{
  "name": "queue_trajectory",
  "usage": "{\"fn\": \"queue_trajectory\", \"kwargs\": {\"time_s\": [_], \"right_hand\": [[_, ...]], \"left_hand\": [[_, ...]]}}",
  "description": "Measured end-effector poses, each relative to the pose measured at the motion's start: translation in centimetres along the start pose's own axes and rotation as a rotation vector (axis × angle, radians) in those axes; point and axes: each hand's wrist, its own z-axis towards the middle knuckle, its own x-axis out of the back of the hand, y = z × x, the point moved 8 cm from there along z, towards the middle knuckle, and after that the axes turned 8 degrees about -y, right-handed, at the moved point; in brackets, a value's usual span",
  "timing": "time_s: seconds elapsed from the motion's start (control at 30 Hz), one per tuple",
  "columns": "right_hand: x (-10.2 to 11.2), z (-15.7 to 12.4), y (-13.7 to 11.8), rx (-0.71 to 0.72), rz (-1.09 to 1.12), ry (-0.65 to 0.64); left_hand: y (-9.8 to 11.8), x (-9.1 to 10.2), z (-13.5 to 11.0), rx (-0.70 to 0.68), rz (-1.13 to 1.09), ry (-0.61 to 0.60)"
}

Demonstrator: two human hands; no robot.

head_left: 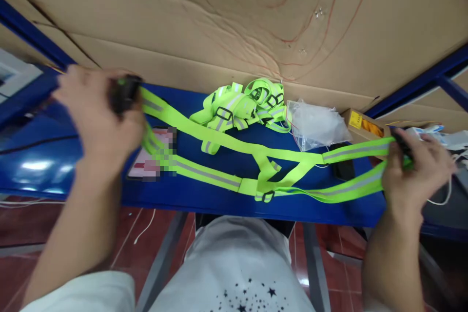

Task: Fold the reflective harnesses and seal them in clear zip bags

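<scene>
A neon-green reflective strap harness (219, 139) with grey stripes stretches between my two hands above the blue table. My left hand (102, 112) is closed round its left end, where a black buckle (126, 92) shows between thumb and fingers. At the right end, my right hand (413, 170) grips the harness, with a black piece (402, 146) under the fingers. Two straps run between the hands, joined near the middle by short cross straps and a small black slider (268, 197). Both hands are slightly blurred.
A heap of similar green straps (252, 102) lies at the back of the blue table (219, 200). Beside it are clear plastic bags (318, 124) and a cardboard box (365, 124). A phone-like pink-screened object (146, 161) lies at left. Cardboard (219, 19) walls the back.
</scene>
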Motion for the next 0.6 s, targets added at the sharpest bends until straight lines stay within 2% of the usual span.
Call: {"fn": "queue_trajectory", "kwargs": {"time_s": [0.03, 0.07, 0.13, 0.2, 0.23, 0.3, 0.37, 0.47, 0.6], "right_hand": [[-0.8, 0.1, -2.7, 0.127, 0.038, -0.038], [-1.9, 0.1, -5.3, 0.220, 0.083, -0.119], [-3.9, 0.0, -10.3, 0.327, 0.142, -0.281], [-5.2, -0.2, -14.8, 0.374, 0.177, -0.348], [-6.1, -0.5, -16.8, 0.393, 0.170, -0.395], [-7.7, -1.2, -19.7, 0.395, 0.154, -0.422], [-9.2, -2.0, -21.2, 0.366, 0.147, -0.444], [-10.7, -3.4, -21.9, 0.323, 0.160, -0.464], [-11.1, -4.5, -21.7, 0.302, 0.152, -0.477]], "left_hand": [[2.7, -1.2, -0.3, -0.096, 0.008, -0.023], [5.5, -2.8, -0.7, -0.196, -0.035, -0.104], [10.8, -5.8, -1.8, -0.359, -0.163, -0.257], [14.5, -9.0, -3.1, -0.377, -0.211, -0.427], [15.5, -10.6, -3.7, -0.327, -0.195, -0.511], [16.4, -13.3, -5.0, -0.205, -0.149, -0.629], [16.5, -15.0, -6.1, -0.109, -0.129, -0.671], [16.3, -16.2, -7.2, -0.050, -0.108, -0.700], [15.8, -16.8, -7.8, -0.003, -0.074, -0.770]]}}
